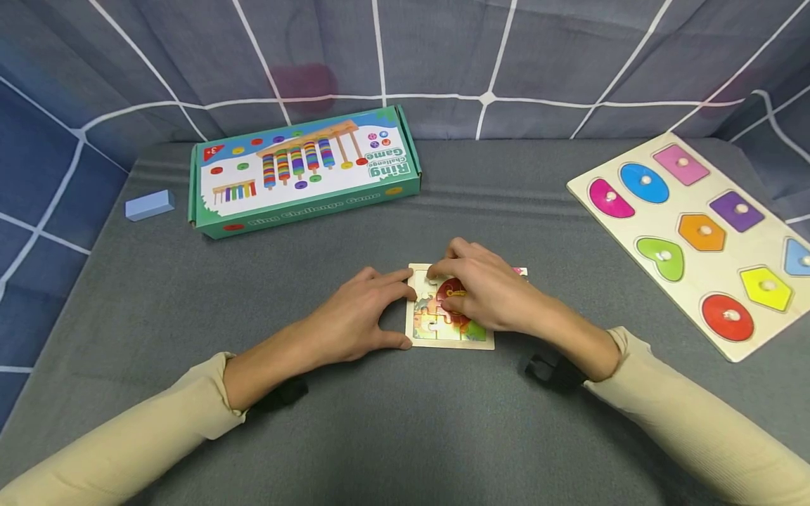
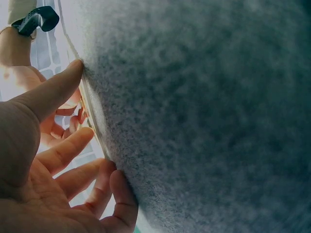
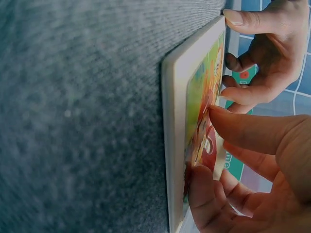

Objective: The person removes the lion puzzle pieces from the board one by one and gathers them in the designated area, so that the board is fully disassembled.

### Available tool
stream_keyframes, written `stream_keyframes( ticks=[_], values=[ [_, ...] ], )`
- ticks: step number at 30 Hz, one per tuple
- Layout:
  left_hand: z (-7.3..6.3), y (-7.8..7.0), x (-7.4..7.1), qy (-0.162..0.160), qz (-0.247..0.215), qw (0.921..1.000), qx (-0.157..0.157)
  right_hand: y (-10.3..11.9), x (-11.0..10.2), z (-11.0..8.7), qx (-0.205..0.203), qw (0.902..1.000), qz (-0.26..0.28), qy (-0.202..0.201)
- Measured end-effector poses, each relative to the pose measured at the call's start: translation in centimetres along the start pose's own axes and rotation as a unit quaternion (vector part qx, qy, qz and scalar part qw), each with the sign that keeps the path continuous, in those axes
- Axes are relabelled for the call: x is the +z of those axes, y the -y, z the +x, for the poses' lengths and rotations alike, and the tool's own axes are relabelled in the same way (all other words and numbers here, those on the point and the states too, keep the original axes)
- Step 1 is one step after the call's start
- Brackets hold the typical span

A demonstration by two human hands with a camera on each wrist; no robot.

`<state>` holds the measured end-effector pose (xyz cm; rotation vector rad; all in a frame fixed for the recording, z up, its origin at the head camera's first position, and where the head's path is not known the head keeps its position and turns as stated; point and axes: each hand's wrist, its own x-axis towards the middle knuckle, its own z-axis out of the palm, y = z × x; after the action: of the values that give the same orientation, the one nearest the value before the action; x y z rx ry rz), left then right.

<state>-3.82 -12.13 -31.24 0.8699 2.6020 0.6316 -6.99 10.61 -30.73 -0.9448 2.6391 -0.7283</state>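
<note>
A small wooden jigsaw puzzle point(image 1: 451, 344) with a pale frame and a colourful picture lies on the grey surface. My left hand point(image 1: 357, 313) touches its left edge, the thumb near the bottom corner and fingertips near the top one. Over the puzzle's upper right part is my right hand point(image 1: 496, 288). Its thumb and fingers pinch a red jigsaw piece point(image 3: 210, 148) at the picture, as the right wrist view shows. A pale spot with no picture shows at the tray's upper left. Another piece with pink on it point(image 1: 520, 271) peeks out behind the right hand, mostly hidden.
A green Ring Challenge Game box point(image 1: 304, 172) lies at the back left, beside a blue block point(image 1: 149, 205). To the right is a wooden board point(image 1: 658, 218) of knobbed coloured shapes. Checked blue-grey cloth point(image 1: 436, 56) hangs behind.
</note>
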Motion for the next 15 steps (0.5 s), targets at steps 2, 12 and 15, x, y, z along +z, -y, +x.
stream_keyframes(
  ticks=[2,12,15],
  values=[
    [0.00,-0.01,-0.01,0.000,0.001,1.0000,0.000,0.03,0.04,-0.04,-0.002,1.0000,-0.004,-0.005],
    [0.04,0.02,0.01,-0.002,0.002,1.0000,0.003,0.49,0.11,-0.21,-0.014,0.9995,-0.022,-0.017],
    [0.05,-0.01,-0.03,-0.001,0.005,1.0000,0.003,0.53,-0.04,-0.28,-0.006,0.9998,-0.020,-0.003]
  ],
)
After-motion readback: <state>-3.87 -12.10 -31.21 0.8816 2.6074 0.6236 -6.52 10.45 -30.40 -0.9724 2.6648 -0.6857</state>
